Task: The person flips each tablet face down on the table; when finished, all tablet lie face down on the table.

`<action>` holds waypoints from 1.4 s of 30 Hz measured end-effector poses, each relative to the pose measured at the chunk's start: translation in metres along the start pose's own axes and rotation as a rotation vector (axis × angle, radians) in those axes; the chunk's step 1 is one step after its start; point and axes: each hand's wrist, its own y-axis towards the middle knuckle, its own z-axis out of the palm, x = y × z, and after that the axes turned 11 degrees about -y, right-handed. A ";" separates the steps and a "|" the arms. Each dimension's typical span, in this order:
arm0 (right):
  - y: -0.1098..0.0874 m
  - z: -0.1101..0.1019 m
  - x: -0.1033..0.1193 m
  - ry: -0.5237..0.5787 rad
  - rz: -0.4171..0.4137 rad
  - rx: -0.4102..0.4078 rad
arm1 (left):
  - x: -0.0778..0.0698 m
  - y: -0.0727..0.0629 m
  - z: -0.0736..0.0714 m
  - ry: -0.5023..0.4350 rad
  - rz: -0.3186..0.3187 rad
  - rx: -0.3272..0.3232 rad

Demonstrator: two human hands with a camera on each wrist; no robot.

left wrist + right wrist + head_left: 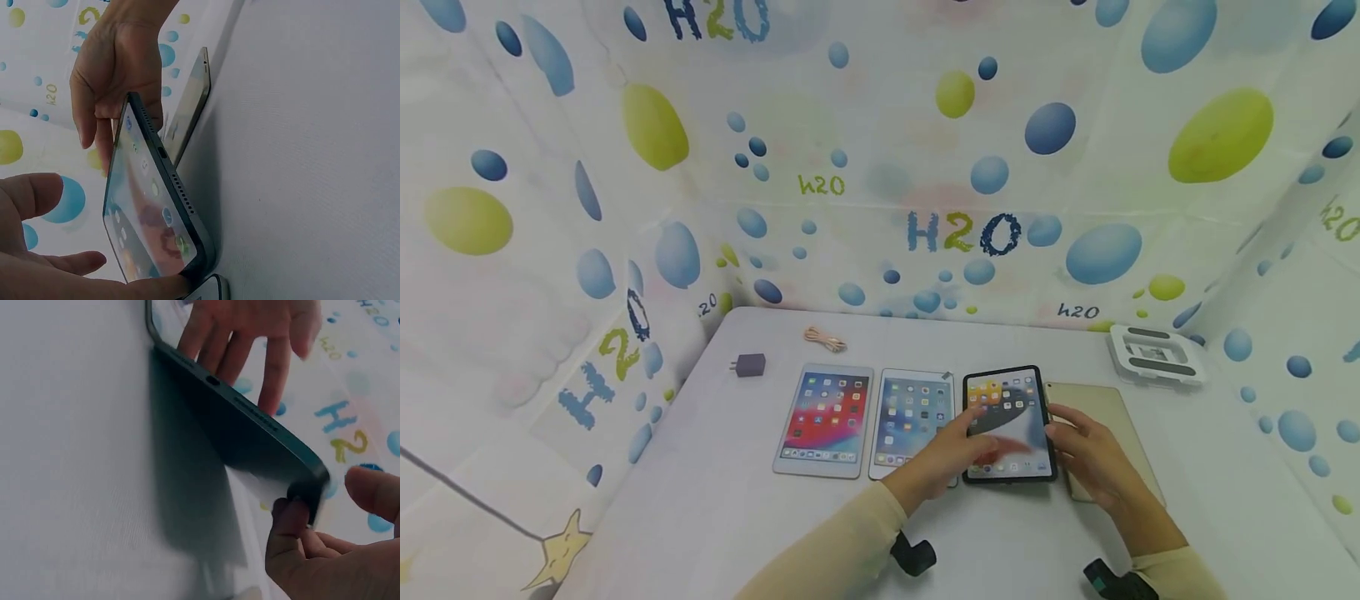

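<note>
A black-framed tablet [1030,396] with a lit home screen is tilted, its right side raised off the white table. My right hand [1097,462] supports that raised side; in the right wrist view its curled fingers [290,519] are under the corner, while the thumb stands apart. My left hand [943,458] reaches over the screen with its fingers spread. One left finger [156,287] lies along the lower tablet edge in the left wrist view. Beneath the left hand is a white tablet [906,408], partly hidden. A gold tablet [1108,408] lies partly behind the right hand.
Another white tablet [827,417] with a red and blue screen lies at the left of the row. Behind it are a dark charger plug [750,365] and a coiled cable [824,339]. A white device with grey strips [1153,354] stands at back right, before the patterned curtain [865,108].
</note>
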 end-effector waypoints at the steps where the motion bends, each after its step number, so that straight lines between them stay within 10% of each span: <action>1: 0.000 0.002 0.001 0.043 -0.016 0.001 | 0.000 0.000 0.000 -0.007 0.001 0.007; 11: 0.004 0.019 0.004 0.399 -0.083 0.116 | 0.001 0.000 0.001 -0.011 -0.008 -0.012; 21: 0.007 0.043 0.001 0.238 -0.028 0.389 | -0.002 -0.003 0.005 -0.020 0.030 -0.026; 29: 0.002 0.052 0.006 0.098 -0.025 0.246 | -0.005 -0.006 0.013 -0.124 0.106 -0.017; 42: 0.000 0.040 0.007 -0.154 -0.066 -0.010 | 0.002 -0.005 0.018 -0.541 0.220 0.083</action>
